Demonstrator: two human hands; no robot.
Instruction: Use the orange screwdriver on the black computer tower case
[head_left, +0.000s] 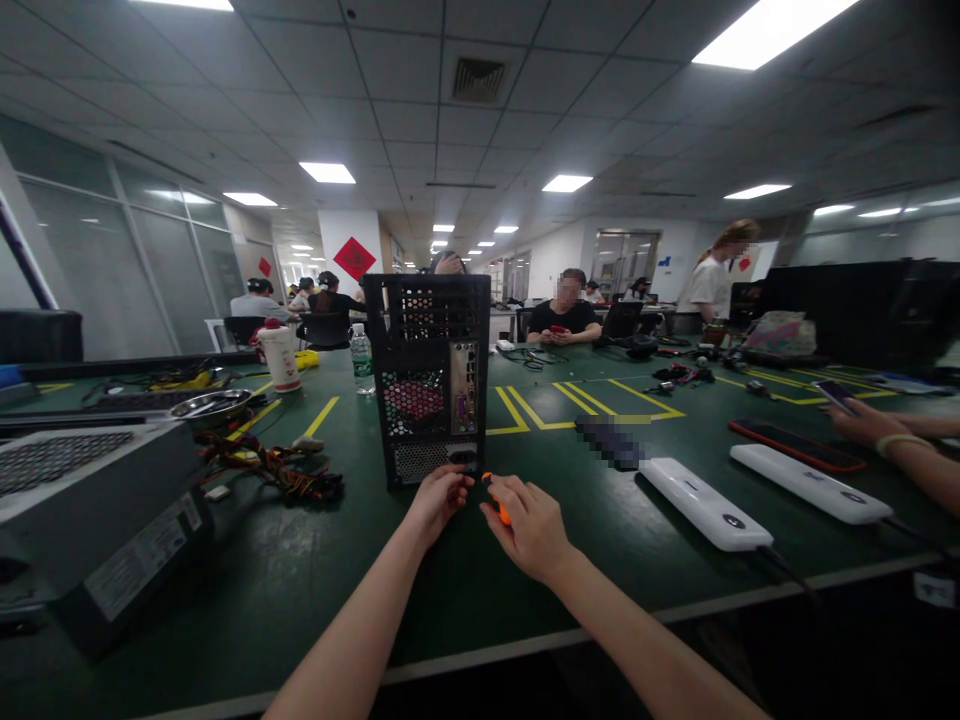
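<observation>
A black computer case (433, 380) stands upright on the green table, its back panel with ports and perforated vents facing me. My left hand (442, 500) is at its lower right corner, by the power supply (431, 463). Its fingers are curled and pinched together; anything between them is too small to make out. Just to the right, my right hand (529, 520) is closed around the orange and black handle of a screwdriver (502, 508). The screwdriver's black end points toward the case's lower right edge, and no shaft is clearly visible.
On the left lie a grey power supply unit (112, 530), bundled cables (281, 468) and a metal bowl (211, 403). A water bottle (361, 360) and a cup (280, 358) stand behind. White power banks (705, 503) lie right, near another person's hand (870, 420).
</observation>
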